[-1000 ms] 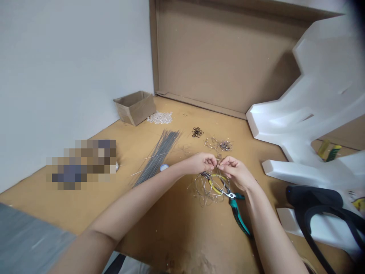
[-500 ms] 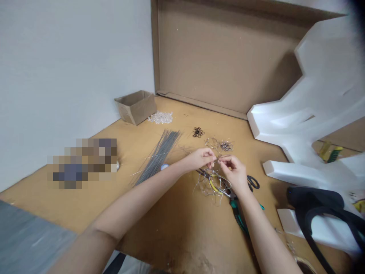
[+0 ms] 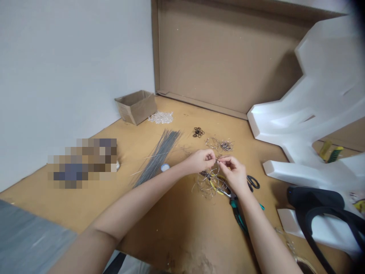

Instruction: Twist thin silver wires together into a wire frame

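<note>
My left hand (image 3: 205,159) and my right hand (image 3: 234,171) meet fingertip to fingertip above the wooden table. Both are pinched on thin wire (image 3: 217,161); fingers hide part of it. Looped silvery wire (image 3: 207,186) hangs or lies just below the hands. Under it are pliers with yellow handles (image 3: 221,190) and a green-handled tool (image 3: 238,215) beside my right forearm. Black-handled scissors (image 3: 253,182) lie right of my right hand. Behind the hands sit a tangle of wire pieces (image 3: 226,145) and a dark flower-shaped cluster of rings (image 3: 198,132).
A bundle of grey wires (image 3: 159,156) lies left of the hands, near a small round white-blue item (image 3: 164,167). Farther back are clear rings (image 3: 161,117) and a cardboard box (image 3: 137,108). White foam (image 3: 285,171) and a black strap-like object (image 3: 316,199) stand at right.
My left fingers have curled in more and shifted slightly. The looped wire under the hands has changed shape and moved a little left. My right hand is nearly unchanged.
</note>
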Tool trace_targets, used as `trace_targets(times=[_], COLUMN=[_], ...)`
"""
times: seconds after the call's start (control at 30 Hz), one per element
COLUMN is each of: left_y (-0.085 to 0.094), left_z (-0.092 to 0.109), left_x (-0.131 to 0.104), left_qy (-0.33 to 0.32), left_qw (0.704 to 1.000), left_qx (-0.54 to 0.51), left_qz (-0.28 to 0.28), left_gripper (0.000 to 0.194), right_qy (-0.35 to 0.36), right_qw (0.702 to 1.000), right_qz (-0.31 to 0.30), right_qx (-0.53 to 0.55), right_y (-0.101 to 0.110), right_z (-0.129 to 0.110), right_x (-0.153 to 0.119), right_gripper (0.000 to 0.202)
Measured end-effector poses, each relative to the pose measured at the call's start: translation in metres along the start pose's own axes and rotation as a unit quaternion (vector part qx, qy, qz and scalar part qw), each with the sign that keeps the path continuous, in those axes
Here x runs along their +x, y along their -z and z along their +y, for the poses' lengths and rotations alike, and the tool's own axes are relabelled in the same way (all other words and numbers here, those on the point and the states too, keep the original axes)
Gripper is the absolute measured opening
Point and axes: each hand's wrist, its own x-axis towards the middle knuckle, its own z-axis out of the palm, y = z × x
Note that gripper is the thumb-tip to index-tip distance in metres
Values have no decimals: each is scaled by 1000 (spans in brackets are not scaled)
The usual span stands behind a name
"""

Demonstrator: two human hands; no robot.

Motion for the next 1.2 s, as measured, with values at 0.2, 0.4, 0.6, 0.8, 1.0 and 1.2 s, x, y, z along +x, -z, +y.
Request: trace_targets(times=[0.2, 0.4, 0.6, 0.8, 1.0, 1.2], left_y=[19, 30, 15, 14, 16, 8], left_z=[-3, -2, 13, 9, 13, 25], left_x=[0, -3, -7, -8, -7, -11], left_qy=[-25, -15, -36, -30, -53, -172], left_qw=[989, 973, 962, 956, 949, 940], left_qx=[143, 228, 270, 291, 305, 292], left_qz=[28, 11, 2, -22, 64, -22], left_gripper=[6, 9, 13, 13, 14, 15], right_qy=[-85, -145, -195, -166, -245, -255], right_qw=[990, 974, 938, 940, 928, 916], right_qz=[-56, -89, -117, -122, -134, -140], right_qx=[94, 152, 261, 270, 247, 276], right_y=[21, 42, 16, 12, 13, 16], right_z=[10, 14, -7, -17, -1, -2], right_x=[8, 12, 8, 5, 5, 6], right_gripper=[14, 16, 14, 15, 20, 29])
